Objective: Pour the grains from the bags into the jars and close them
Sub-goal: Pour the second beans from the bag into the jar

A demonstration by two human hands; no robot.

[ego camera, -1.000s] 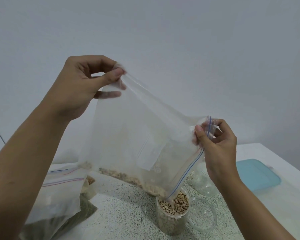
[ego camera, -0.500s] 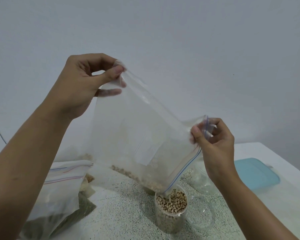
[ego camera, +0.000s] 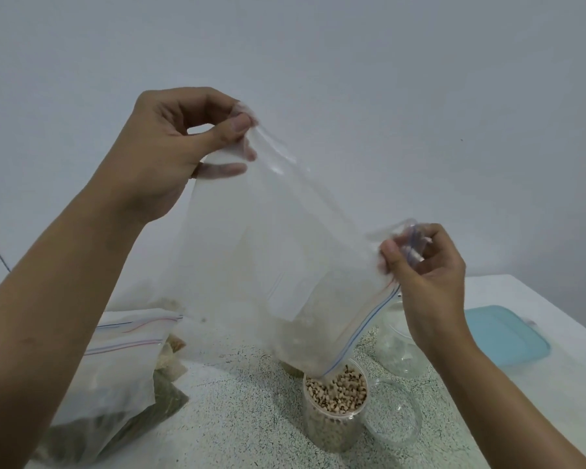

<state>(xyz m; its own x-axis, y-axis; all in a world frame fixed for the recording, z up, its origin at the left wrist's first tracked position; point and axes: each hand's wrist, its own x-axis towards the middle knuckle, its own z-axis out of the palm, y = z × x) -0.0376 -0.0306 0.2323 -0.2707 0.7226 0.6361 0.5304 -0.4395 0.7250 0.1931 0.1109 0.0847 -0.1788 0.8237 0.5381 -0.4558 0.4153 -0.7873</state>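
A clear plastic zip-lock bag with a blue and red seal strip (ego camera: 268, 252) is held up tilted over the speckled grey-white desk (ego camera: 224, 421). The left hand (ego camera: 180, 154) is the higher one and pinches one sealed corner of the bag between thumb and curled fingers. The right hand (ego camera: 427, 275), lower and to the right, pinches the end of the zip strip between thumb and fingertips.

The bag's open lower corner hangs just over the mouth of a clear round plastic jar (ego camera: 332, 424) standing upright on the desk. The jar is filled almost to the rim with pale beans with dark eyes (ego camera: 335, 390). A little pale residue shows blurred inside the bag near that corner.

Just to the right of the jar a clear round lid (ego camera: 396, 418) lies flat on the desk. Behind it stands another clear container (ego camera: 400, 353), partly hidden by the right wrist. Further right lies a flat teal plastic lid with rounded corners (ego camera: 508, 336). At the left, more zip-lock bags (ego camera: 115, 360) are heaped together, one holding something dark green.
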